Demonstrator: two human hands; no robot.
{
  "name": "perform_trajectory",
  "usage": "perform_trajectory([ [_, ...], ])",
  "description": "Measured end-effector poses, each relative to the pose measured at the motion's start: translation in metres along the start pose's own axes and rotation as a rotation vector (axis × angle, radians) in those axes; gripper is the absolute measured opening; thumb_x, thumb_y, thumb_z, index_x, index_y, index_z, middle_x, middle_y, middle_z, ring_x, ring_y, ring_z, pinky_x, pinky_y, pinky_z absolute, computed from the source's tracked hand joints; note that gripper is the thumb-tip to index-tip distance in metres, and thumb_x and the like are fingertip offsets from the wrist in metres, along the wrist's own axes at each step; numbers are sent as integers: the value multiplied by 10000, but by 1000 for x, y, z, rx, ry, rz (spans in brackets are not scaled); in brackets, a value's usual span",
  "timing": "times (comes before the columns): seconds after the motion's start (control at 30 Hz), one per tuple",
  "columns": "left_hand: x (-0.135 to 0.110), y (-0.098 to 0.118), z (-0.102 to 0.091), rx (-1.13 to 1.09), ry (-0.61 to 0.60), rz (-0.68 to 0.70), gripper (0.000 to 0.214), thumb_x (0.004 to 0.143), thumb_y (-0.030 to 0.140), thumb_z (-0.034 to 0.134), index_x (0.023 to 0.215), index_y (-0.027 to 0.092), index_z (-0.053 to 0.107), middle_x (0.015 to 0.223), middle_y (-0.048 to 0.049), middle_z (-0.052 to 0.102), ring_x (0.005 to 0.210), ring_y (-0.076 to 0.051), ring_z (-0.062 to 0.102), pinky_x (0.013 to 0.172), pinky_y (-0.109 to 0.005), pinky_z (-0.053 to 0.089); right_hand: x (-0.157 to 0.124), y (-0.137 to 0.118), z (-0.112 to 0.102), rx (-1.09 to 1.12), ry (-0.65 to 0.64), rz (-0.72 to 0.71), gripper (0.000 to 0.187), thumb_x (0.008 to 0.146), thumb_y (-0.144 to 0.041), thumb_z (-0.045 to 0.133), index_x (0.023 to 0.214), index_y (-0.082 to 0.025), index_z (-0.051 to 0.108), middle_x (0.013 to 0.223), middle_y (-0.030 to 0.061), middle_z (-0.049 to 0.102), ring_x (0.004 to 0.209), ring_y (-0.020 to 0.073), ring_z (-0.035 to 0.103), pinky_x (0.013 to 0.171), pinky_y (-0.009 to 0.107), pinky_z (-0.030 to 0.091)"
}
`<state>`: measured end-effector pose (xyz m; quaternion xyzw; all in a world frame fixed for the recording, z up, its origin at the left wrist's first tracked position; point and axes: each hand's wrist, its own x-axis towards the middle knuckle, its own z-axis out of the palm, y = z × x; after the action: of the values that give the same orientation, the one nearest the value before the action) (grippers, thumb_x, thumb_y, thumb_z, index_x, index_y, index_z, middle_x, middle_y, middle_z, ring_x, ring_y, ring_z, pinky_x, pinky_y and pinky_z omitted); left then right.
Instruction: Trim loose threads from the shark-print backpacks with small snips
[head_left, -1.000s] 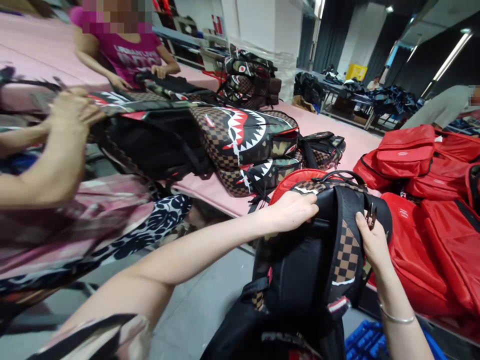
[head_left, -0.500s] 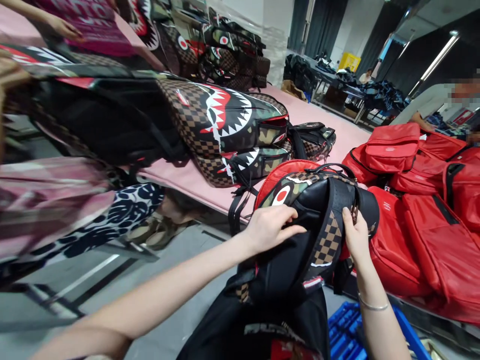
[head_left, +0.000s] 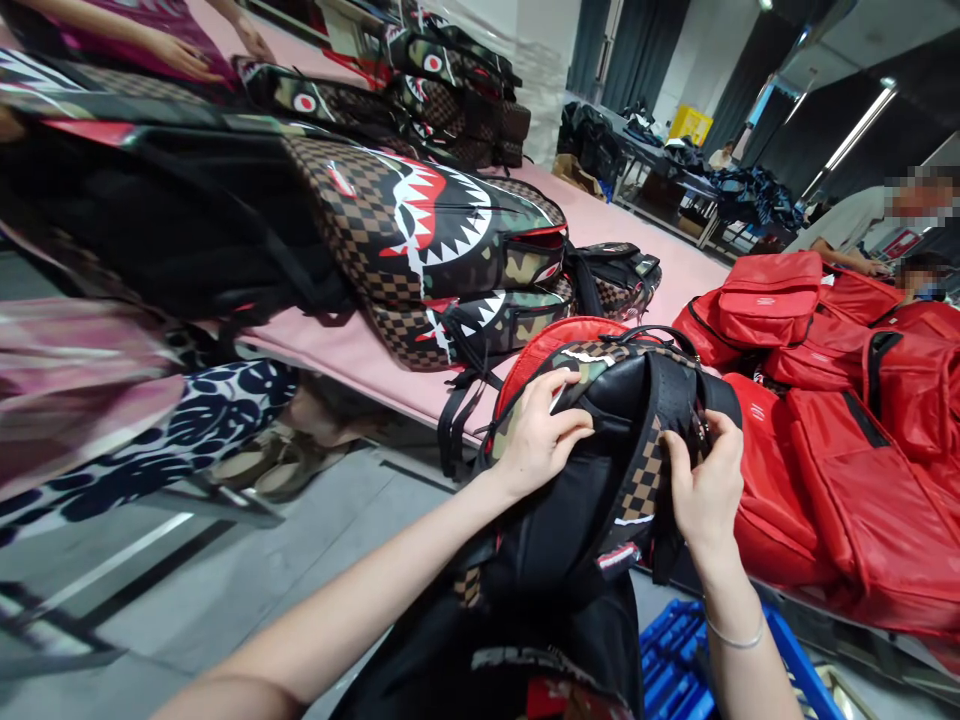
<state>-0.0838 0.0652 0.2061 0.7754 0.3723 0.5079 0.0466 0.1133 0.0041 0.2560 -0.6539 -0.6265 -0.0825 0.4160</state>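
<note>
Pink table (head_left: pixel 322 350) is biggest. Red bags (head_left: pixel 862 470) heaped on table's R end; shark-mouth bag (head_left: pixel 450 230) lies on its mid part. Blk backpack (head_left: pixel 555 530), w/ check strap (head_left: pixel 643 475), stands just off table's near edge, top up. Blue crate (head_left: pixel 675 650) sits lower than table, near side. L hand (head_left: pixel 536 435), by table's near edge, on backpack's upper side: thumb/index gap narrow, can't tell if fabric's pinched. R hand (head_left: pixel 709 475), same edge, beside strap, holds sm. dark tool (head_left: pixel 702 426), shape unclear.
</note>
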Motion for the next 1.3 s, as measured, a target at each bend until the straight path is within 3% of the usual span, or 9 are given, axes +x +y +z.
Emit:
perform_trajectory([
  [0.1, 0, -1, 5, -48, -24, -42, 123, 814, 197, 545, 760, 183, 655, 1230, -88, 419, 1165, -248, 421, 967, -411, 390, -1, -13, -4, -65, -21, -214, 268, 899, -281, 410, 1098, -112, 471, 992, 134, 544, 922, 223, 521, 787, 337, 422],
  [0.2, 1, 1, 7, -71, -20, -61, 129, 822, 205, 539, 766, 183, 653, 1227, -85, 426, 1162, -242, 429, 969, -407, 393, 2, -22, -8, -246, -100, -382, 238, 897, -196, 406, 1092, -115, 516, 971, 125, 566, 871, 223, 506, 765, 335, 412],
  [0.33, 0, 3, 6, -76, -16, -84, 129, 825, 217, 544, 771, 185, 657, 1236, -82, 422, 1173, -241, 427, 978, -407, 390, 10, -28, -15, -478, -236, -488, 298, 869, -207, 506, 1164, -227, 541, 866, 58, 587, 724, 198, 491, 645, 301, 377],
  [0.4, 0, 3, 7, -75, -14, -93, 127, 825, 221, 546, 775, 186, 657, 1244, -81, 418, 1182, -241, 422, 989, -409, 383, 13, -32, -17, -526, -280, -515, 337, 866, -256, 531, 1203, -255, 521, 793, 37, 577, 677, 184, 492, 599, 289, 355],
  [0.53, -1, 4, 8, -71, -2, -104, 136, 830, 221, 539, 775, 185, 657, 1242, -83, 424, 1182, -239, 428, 1002, -421, 369, 17, -39, -20, -557, -318, -532, 384, 883, -339, 498, 1218, -153, 489, 789, 55, 562, 678, 182, 508, 578, 295, 351],
  [0.93, -1, 5, 8, -64, 20, -109, 135, 823, 228, 542, 762, 185, 654, 1244, -76, 436, 1169, -236, 443, 994, -413, 381, 16, -37, -13, -577, -390, -652, 156, 901, -229, 455, 1011, -163, 544, 811, 51, 551, 726, 183, 481, 604, 307, 304],
  [1.3, -3, 6, 8, -65, 18, -130, 149, 827, 241, 537, 754, 184, 653, 1240, -85, 435, 1180, -239, 435, 1003, -423, 369, 13, -36, -3, -544, -372, -702, 142, 906, -200, 429, 938, -173, 564, 776, 52, 546, 714, 188, 462, 606, 316, 286],
])
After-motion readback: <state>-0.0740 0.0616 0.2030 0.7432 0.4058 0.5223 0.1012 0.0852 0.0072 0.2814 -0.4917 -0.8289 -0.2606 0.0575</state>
